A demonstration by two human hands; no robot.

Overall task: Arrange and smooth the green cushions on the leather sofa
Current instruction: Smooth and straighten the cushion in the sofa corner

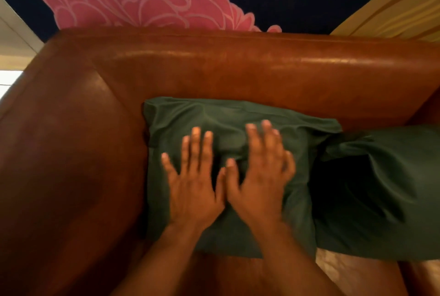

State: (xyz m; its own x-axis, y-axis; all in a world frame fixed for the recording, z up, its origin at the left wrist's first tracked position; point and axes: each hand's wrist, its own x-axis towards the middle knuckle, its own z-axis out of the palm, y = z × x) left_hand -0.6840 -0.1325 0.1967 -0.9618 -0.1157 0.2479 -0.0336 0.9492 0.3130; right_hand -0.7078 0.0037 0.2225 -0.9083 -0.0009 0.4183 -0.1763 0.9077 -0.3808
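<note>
A dark green cushion (228,115) leans in the left corner of the brown leather sofa (214,74), against its backrest. My left hand (194,184) and my right hand (260,176) lie flat on the cushion's front, side by side, fingers spread and thumbs almost touching. The fabric shows creases near the top edge. A second green cushion (385,188) sits to the right, pressed against the first, with a deep shadowed fold where they meet. The right hand looks slightly blurred.
The sofa's wide armrest (62,165) fills the left side. Behind the backrest hangs a dark blue wall piece with a large pink flower (142,0). A yellow surface (400,10) shows at upper right. A pale patch (333,269) shows below the cushions.
</note>
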